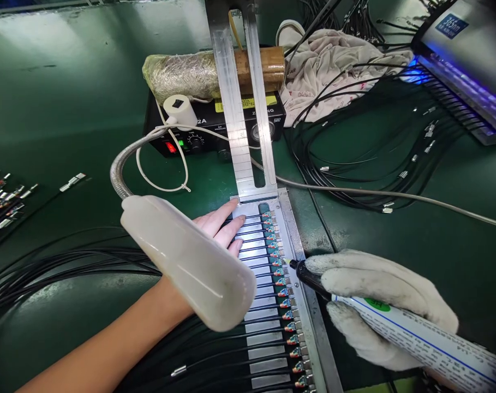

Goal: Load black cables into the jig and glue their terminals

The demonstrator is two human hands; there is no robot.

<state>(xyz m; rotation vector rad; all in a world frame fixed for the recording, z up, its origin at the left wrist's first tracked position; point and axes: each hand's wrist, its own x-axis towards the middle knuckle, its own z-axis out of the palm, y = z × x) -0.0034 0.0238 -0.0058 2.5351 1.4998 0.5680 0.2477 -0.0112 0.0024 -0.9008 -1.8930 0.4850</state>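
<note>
My left hand [225, 225], bare, lies with outstretched fingers at the upper end of a metal fixture [262, 344], touching its plate and the black cables. The lamp head hides part of this hand. In the fixture, several black cables [264, 319] lie side by side, their small connectors with coloured wires [287, 315] in a column on the right. My right hand [378, 278], in a white glove, grips a white printed dispensing tube [419, 341] with a black nozzle. The nozzle tip is beside the connectors around mid-column; whether it touches one I cannot tell.
A gooseneck lamp [186, 256] overhangs the fixture's left side. Behind stands a black control box [209, 136] with a wrapped roll [182, 73] on top. Loose cables [325, 169] and a cloth [333, 60] lie back right, near a lit UV unit [468, 54].
</note>
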